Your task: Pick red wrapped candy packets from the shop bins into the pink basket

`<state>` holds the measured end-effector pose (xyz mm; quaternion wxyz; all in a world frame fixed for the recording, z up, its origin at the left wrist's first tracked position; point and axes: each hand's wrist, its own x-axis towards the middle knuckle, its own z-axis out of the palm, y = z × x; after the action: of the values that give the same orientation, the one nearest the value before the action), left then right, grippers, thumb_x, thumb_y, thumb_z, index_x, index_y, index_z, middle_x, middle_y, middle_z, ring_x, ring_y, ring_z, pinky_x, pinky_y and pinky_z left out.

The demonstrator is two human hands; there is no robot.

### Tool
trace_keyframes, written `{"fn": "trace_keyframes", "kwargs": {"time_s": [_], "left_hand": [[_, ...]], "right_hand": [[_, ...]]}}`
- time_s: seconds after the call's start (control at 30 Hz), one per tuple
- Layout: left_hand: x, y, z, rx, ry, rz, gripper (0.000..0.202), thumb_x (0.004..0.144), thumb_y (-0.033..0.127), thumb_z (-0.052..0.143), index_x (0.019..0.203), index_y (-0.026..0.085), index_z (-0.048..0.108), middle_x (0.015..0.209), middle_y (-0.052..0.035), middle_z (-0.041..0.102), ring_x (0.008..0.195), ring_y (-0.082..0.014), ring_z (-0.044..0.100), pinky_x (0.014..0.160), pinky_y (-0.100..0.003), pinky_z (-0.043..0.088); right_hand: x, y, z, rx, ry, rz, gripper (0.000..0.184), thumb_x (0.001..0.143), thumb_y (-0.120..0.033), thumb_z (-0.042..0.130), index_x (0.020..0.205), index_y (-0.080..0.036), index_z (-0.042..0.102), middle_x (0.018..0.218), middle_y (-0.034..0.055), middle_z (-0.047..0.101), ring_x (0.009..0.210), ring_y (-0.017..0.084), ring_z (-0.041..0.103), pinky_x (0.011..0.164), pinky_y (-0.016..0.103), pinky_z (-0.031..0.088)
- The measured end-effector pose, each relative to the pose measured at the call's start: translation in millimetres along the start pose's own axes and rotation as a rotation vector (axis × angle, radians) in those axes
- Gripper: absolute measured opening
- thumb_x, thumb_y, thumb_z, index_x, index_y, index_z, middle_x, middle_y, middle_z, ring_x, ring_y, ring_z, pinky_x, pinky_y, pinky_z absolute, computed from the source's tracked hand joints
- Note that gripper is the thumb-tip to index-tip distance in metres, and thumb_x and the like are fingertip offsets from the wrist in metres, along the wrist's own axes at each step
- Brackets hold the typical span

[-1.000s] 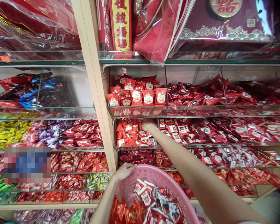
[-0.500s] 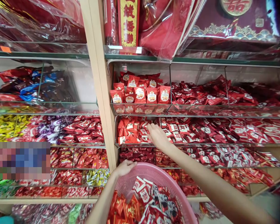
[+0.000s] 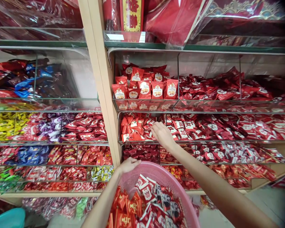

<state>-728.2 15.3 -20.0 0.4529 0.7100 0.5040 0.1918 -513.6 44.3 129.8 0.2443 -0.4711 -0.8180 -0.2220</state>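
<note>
A pink plastic basket [image 3: 180,186] with a perforated wall fills the lower middle of the view. My left hand [image 3: 129,165] is closed over its far left rim. Inside the basket lie orange-red packets [image 3: 123,209] with gold print and red-and-white candy packets [image 3: 154,215]. My right hand [image 3: 163,134] reaches into a glass shelf compartment, its fingers curled among small red packets [image 3: 135,123] with white labels. Its fingertips are partly hidden, so what they hold cannot be made out.
A glass divider [image 3: 178,76] splits the shelf above, where red biscuit packets [image 3: 144,88] stand upright. A wooden post [image 3: 99,72] separates the left shelves from the right. At lower left there is a turquoise basin [image 3: 9,218]. Blue packets [image 3: 33,154] lie on a left shelf.
The view has tilted down slightly, so the shelves sit higher. My right hand stays at the same compartment, fingers slightly more bent. My left hand stays on the basket rim.
</note>
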Motion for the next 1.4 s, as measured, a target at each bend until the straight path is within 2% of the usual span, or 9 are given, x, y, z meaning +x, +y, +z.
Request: {"fn": "trace_keyframes", "kwargs": {"time_s": [0.23,0.37,0.47,0.57,0.63,0.73,0.9,1.17,1.4], "left_hand": [[-4.6,-12.6,-4.6,0.010,-0.069,0.032,0.058,0.072,0.071,0.039,0.058,0.016,0.050,0.053,0.0048,0.035,0.053,-0.0088,0.030,0.052,-0.024,0.026],[-7.3,-13.1,-3.8,-0.005,-0.059,0.011,0.057,0.072,0.070,0.040,0.058,0.016,0.050,0.052,0.0052,0.034,0.053,-0.0085,0.030,0.051,-0.024,0.024],[-8.9,-10.2,-3.9,-0.001,-0.060,0.011,0.057,0.072,0.070,0.040,0.060,0.016,0.052,0.054,0.0046,0.037,0.054,-0.0089,0.032,0.052,-0.023,0.024],[-9.5,-5.1,-5.0,0.017,-0.055,-0.003,0.055,0.072,0.069,0.041,0.060,0.016,0.052,0.054,0.0042,0.039,0.055,-0.0093,0.033,0.053,-0.024,0.024],[-9.5,-0.1,-6.0,0.027,-0.040,-0.001,0.054,0.072,0.068,0.043,0.058,0.016,0.051,0.053,0.0043,0.038,0.054,-0.0090,0.031,0.053,-0.024,0.023],[-9.3,9.8,-7.5,0.046,-0.008,0.015,0.054,0.071,0.067,0.045,0.054,0.017,0.046,0.051,0.0047,0.034,0.053,-0.0086,0.028,0.052,-0.024,0.022],[-9.1,25.4,-7.3,0.095,0.005,-0.010,0.055,0.069,0.070,0.044,0.052,0.018,0.039,0.050,0.0056,0.031,0.052,-0.0083,0.028,0.051,-0.025,0.022],[-1.2,46.8,6.3,0.177,0.006,0.005,0.054,0.072,0.068,0.041,0.052,0.018,0.035,0.051,0.0057,0.030,0.052,-0.0080,0.027,0.051,-0.024,0.022],[0.7,56.8,20.2,0.167,0.006,0.009,0.053,0.072,0.066,0.042,0.052,0.018,0.034,0.052,0.0054,0.029,0.053,-0.0077,0.026,0.049,-0.023,0.020]], "right_hand": [[-2.6,-2.4,-16.8,0.072,0.077,0.170,0.021,0.091,-0.023,0.037,0.084,-0.019,0.056,0.088,0.0079,0.057,0.086,0.021,0.049,0.074,0.031,0.040],[-11.2,-4.3,-37.3,0.201,0.144,0.221,0.017,0.090,-0.024,0.041,0.080,-0.020,0.054,0.085,0.0068,0.057,0.083,0.020,0.052,0.074,0.031,0.042],[-31.0,-8.2,-57.2,0.396,0.178,0.234,0.015,0.089,-0.028,0.043,0.080,-0.021,0.054,0.090,0.0068,0.058,0.079,0.018,0.054,0.071,0.031,0.044],[-65.3,-20.6,-61.8,0.676,0.069,0.275,0.016,0.088,-0.032,0.046,0.080,-0.022,0.056,0.095,0.0068,0.061,0.075,0.016,0.057,0.067,0.029,0.047],[-93.8,-33.5,-48.5,0.878,-0.106,0.329,0.018,0.087,-0.034,0.047,0.078,-0.022,0.057,0.089,0.0052,0.062,0.072,0.015,0.058,0.065,0.028,0.048],[-133.9,-53.9,-8.7,1.114,-0.326,0.425,0.017,0.084,-0.033,0.048,0.073,-0.021,0.054,0.073,0.0010,0.060,0.065,0.014,0.056,0.061,0.027,0.048],[-162.1,-72.6,50.1,1.300,-0.433,0.640,0.013,0.076,-0.029,0.050,0.066,-0.020,0.050,0.064,-0.0023,0.053,0.053,0.012,0.052,0.052,0.027,0.048],[-152.0,-77.2,65.8,1.486,-0.533,0.795,0.015,0.065,-0.028,0.058,0.061,-0.019,0.046,0.061,-0.0052,0.048,0.054,0.010,0.049,0.057,0.029,0.053],[-159.0,-82.6,77.7,1.403,-0.646,0.690,0.016,0.070,-0.030,0.056,0.061,-0.018,0.051,0.056,-0.0027,0.051,0.052,0.014,0.053,0.057,0.031,0.050]]}}
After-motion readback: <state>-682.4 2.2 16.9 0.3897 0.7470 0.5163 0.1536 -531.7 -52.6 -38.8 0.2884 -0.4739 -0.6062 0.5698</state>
